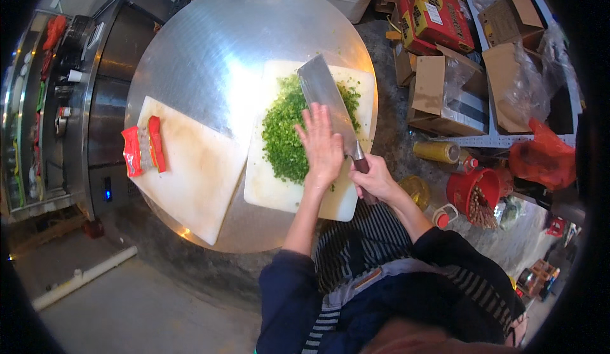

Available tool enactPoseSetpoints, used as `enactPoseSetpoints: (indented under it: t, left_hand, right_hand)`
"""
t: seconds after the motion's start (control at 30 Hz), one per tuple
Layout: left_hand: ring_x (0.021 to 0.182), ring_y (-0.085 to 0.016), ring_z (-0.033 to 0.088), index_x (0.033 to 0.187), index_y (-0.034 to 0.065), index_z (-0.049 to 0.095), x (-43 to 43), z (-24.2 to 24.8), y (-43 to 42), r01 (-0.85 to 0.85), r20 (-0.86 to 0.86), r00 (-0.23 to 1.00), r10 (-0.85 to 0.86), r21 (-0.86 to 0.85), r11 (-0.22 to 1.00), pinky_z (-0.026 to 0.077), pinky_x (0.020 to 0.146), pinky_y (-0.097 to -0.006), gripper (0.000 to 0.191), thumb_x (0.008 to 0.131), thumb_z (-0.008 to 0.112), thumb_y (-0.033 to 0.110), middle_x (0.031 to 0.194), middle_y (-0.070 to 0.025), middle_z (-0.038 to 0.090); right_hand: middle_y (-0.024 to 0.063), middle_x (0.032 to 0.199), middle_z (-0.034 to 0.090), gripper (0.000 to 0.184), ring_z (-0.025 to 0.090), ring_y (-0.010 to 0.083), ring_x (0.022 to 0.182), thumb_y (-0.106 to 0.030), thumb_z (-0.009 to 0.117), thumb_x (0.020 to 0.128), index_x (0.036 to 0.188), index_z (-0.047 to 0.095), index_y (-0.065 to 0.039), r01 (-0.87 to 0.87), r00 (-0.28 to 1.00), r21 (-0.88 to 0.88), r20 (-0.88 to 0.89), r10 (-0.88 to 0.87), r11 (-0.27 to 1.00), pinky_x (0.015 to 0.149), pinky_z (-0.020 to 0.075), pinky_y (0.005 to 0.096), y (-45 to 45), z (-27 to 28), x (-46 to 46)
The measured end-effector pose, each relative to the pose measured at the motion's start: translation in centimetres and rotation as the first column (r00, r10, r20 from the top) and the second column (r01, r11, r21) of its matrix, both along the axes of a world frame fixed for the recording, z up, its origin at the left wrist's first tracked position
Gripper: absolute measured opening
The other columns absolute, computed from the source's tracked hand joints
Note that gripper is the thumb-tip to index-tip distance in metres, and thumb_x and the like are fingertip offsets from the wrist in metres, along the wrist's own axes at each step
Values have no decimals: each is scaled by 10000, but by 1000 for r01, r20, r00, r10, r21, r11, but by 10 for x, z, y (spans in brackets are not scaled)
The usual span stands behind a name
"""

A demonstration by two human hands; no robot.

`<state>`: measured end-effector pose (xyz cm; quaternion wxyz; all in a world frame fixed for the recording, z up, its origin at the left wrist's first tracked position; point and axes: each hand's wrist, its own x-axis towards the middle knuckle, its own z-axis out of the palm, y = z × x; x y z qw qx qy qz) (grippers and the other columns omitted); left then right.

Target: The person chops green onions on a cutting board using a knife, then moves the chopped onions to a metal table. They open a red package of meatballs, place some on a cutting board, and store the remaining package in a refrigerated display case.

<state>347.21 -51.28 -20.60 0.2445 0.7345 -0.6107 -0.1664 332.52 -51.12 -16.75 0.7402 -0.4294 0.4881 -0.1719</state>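
A heap of chopped green onions (285,139) covers much of a white cutting board (274,193), with more bits to the right of the blade. My right hand (374,178) grips the dark wooden handle of a Chinese cleaver (329,94). The wide steel blade slants up and left across the greens. Flat, with fingers spread, my left hand (320,142) lies over the heap at the blade's left side; its fingertips are at or touching the blade. What lies under the palm is hidden.
Both boards rest on a round stainless-steel table (200,68). A second cutting board (190,163) at left bears a red and clear plastic packet (144,145). Steel refrigeration units (114,116) stand left. Cardboard boxes (448,92), an oil bottle (414,192) and a red bucket (476,192) crowd the right side.
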Motion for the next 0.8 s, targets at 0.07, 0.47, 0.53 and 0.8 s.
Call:
enactPoseSetpoints:
  t: [0.07, 0.47, 0.53, 0.8]
  left_hand:
    - [1356, -322, -25, 1389, 9, 155, 18, -2, 0, -110, 102, 990, 96, 136, 985, -61, 1073, -485, 579, 887, 347, 224, 1472, -149, 38]
    - [1316, -362, 192, 1288, -13, 389, 81, -36, -131, -19, 24, 1000, 18, 75, 997, 121, 1079, -471, 483, 900, 391, 275, 1389, -226, 270]
    - [1300, -360, 231, 1269, -14, 413, 73, -38, -129, 55, 36, 998, -59, 103, 993, 136, 1076, -471, 472, 896, 399, 274, 1370, -215, 311]
    - [1113, -320, 451, 1046, -16, 575, 60, -1, -69, 109, 134, 986, -96, -97, 989, 198, 1054, -492, 256, 841, 478, 104, 1099, -167, 538]
  right_hand:
    - [27, 618, 514, 115, 501, 98, 430, -56, 564, 768, 817, 471, -9, -48, 997, -106, -72, 40, 993, 403, 430, 242, -13, 3, -15]
    - [229, 618, 544, 148, 560, 400, 580, -4, 550, 702, 757, 424, 52, -734, 612, -576, -791, -16, 360, 529, 444, 464, -130, -23, -80]
    - [212, 617, 553, 124, 571, 374, 565, -1, 536, 709, 770, 442, 51, -746, 601, -557, -799, 10, 364, 521, 453, 453, -119, -21, -75]
    - [167, 674, 525, 126, 550, 350, 642, -13, 533, 721, 764, 416, 3, -747, 649, -571, -737, 188, 342, 583, 428, 425, -90, -13, -59]
